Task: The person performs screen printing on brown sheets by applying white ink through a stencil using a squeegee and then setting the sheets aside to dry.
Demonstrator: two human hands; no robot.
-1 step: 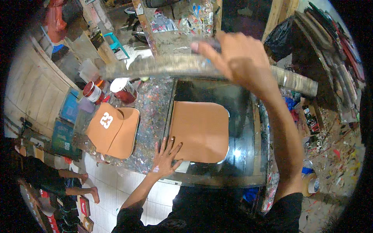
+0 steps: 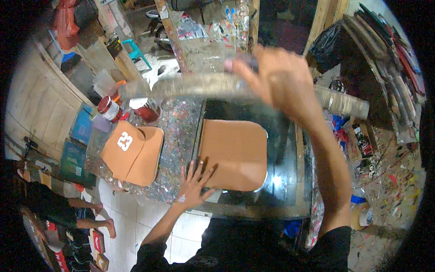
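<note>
The fabric piece (image 2: 235, 154) on the press was a plain tan-orange, sitting on a glossy black platen (image 2: 285, 181). Next to it the stack of cut pieces (image 2: 133, 154) was the same tan-orange, with a white printed number on top. The worktable (image 2: 176, 131) was grey and speckled all over with paint splatter in lots of colours. The paint cans (image 2: 108, 109) were dark red with white lids. The long frame bar (image 2: 195, 86) looked greyish-beige and smeared with old paint. The sleeve (image 2: 331, 235) was black, floor tiles (image 2: 131, 222) white.

paint-spattered floor (image 2: 398, 199) (white tiles (image 2: 131, 222) left)
</note>
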